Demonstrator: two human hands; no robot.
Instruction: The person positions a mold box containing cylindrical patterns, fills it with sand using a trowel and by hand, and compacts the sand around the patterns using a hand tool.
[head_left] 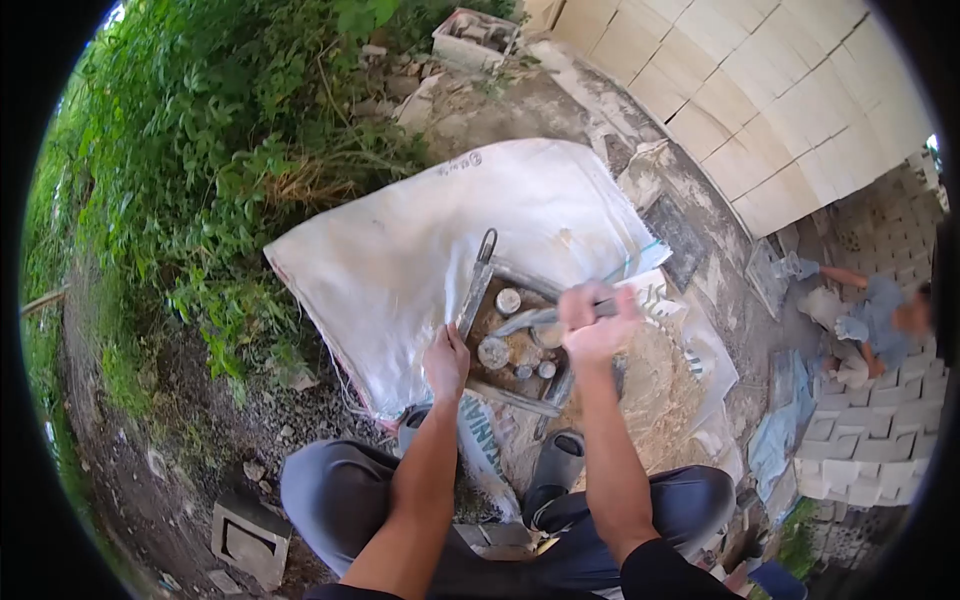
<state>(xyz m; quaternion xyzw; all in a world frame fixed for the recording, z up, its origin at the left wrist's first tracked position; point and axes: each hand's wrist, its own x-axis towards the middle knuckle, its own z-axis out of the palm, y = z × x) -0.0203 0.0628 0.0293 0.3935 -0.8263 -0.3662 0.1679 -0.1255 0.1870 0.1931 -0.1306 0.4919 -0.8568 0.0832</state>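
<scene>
A square metal mould frame [513,398] lies on a white woven sack [390,265] in front of my feet. Several round pale cylinders [493,352] stand inside it, with brownish loose material around them. My left hand [447,362] is closed on the frame's left side, fingertips over its edge. Above the right side, my right hand [597,328], smeared by motion, grips the handle of a trowel-like tool. The tool's grey blade [522,321] reaches left over the cylinders. A metal loop handle [487,245] sticks out at the frame's upper left corner.
Sandy material [645,400] is spread on the sack right of the frame. Another person [880,315] sits at the far right by stacked pale blocks [870,440]. Plants [220,180] crowd the left. A hollow block [250,540] lies lower left; a block wall [740,90] stands behind.
</scene>
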